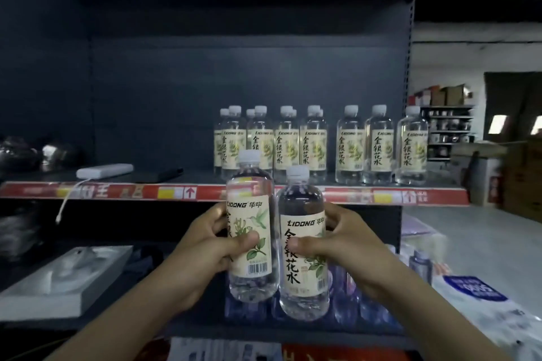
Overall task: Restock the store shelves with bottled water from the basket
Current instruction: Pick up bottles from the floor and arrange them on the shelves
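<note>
My left hand grips a clear water bottle with a cream label and white cap, held upright. My right hand grips a second, matching bottle just to its right and slightly lower. The two bottles touch side by side in front of the shelf edge, which carries a red price strip. On the shelf behind stand several of the same bottles in a row, from the middle to the right end. No basket can be made out.
A white power bank with a dangling cable and a dark flat object lie on the shelf's left part. Metal pots sit far left. A grey tray and purple-tinted bottles occupy the lower shelf. Boxes stand at right.
</note>
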